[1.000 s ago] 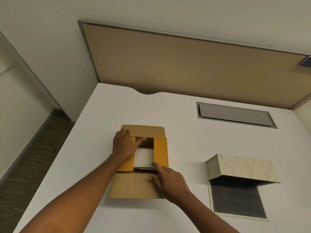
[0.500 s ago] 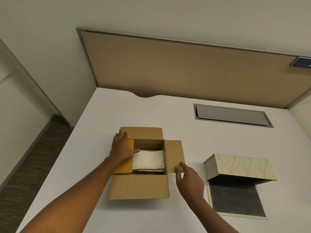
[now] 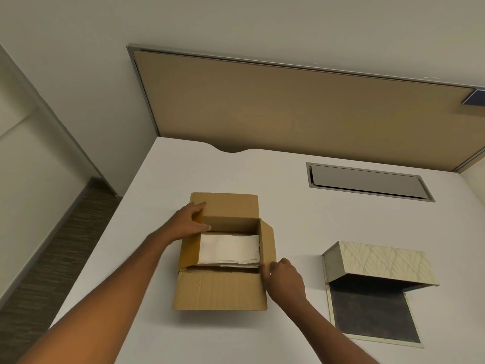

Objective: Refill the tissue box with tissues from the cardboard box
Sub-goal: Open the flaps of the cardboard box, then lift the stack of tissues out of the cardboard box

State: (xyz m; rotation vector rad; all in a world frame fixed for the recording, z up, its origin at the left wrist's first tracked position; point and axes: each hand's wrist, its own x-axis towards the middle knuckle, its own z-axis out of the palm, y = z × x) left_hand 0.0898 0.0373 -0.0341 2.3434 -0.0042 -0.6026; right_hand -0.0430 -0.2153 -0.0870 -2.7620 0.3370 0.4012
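Observation:
A brown cardboard box (image 3: 220,291) stands in the middle of the white table with its flaps folded outward. A folded stack of white tissues (image 3: 229,249) lies inside it. My left hand (image 3: 187,223) grips the left flap near the box's far left corner. My right hand (image 3: 284,279) rests at the near right corner, fingertips touching the right flap's edge. To the right lies the tissue box (image 3: 378,262), a cream leaf-patterned cover hinged open over its dark base (image 3: 370,316); no tissues show inside it.
The white table (image 3: 301,211) has a grey recessed cable hatch (image 3: 367,183) at the back right. A tan partition panel (image 3: 288,109) stands behind the table. The table's left edge drops to dark carpet (image 3: 52,258).
Both side flaps have been swung outward, uncovering the tissues. My left hand has moved left onto its flap; my right hand has returned to the box's right corner.

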